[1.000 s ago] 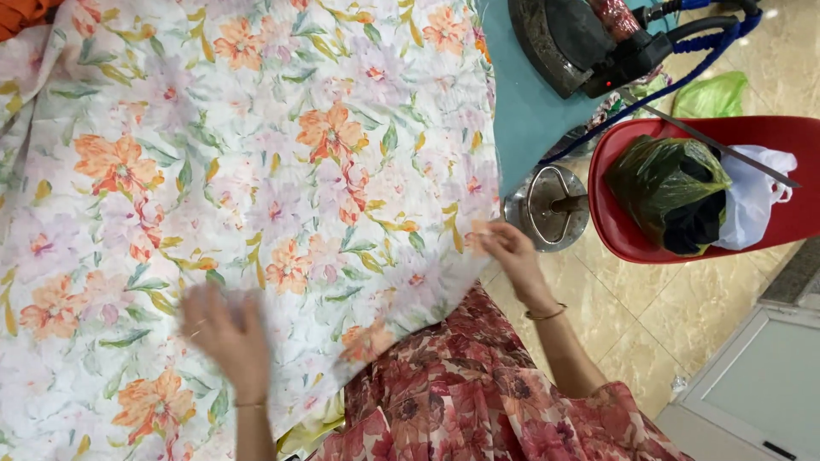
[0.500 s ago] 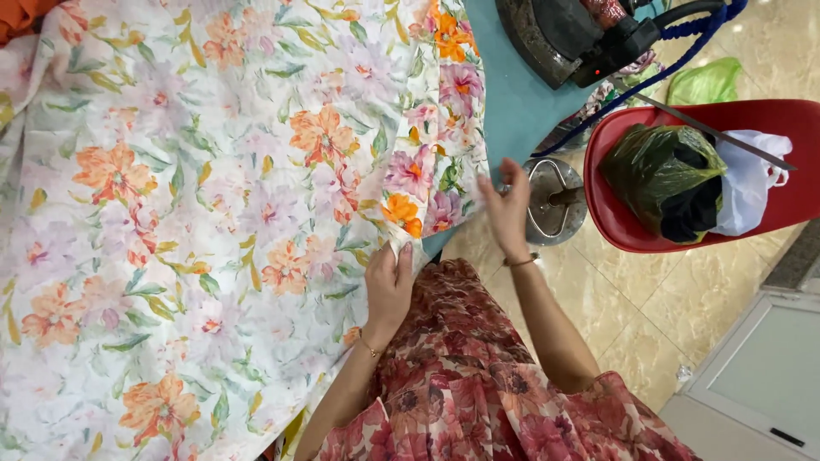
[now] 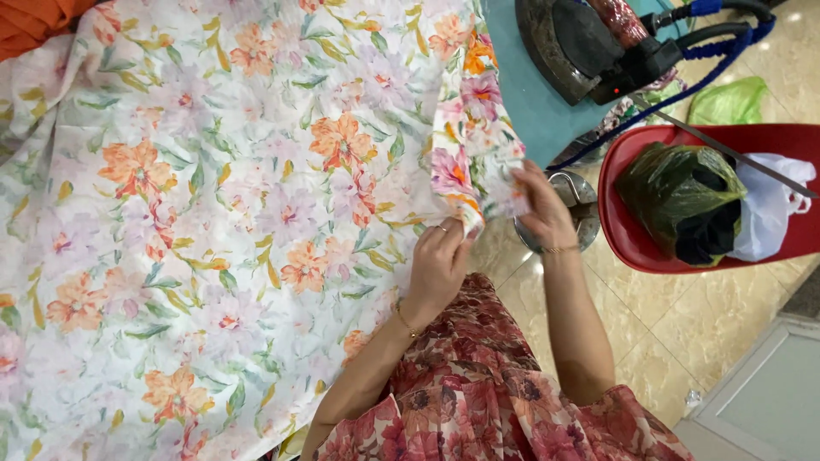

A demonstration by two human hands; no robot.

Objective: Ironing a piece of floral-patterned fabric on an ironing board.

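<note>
Pinching the floral fabric point(image 3: 213, 213) at its edge, my left hand point(image 3: 437, 269) and right hand point(image 3: 540, 209) are both closed on it now, no longer flat on the spread. That corner has come up, folded over the teal table point(image 3: 534, 107). Open floor lies right, beside the red basin point(image 3: 628, 235) and iron point(image 3: 589, 47).

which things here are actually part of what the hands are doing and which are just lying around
In hand:
- floral fabric, its folded-over edge pinched by the left hand and right hand

Lying about:
- iron on the teal board
- red tub with a dark green bag and a white bag
- orange cloth
- metal pot on the floor
</note>
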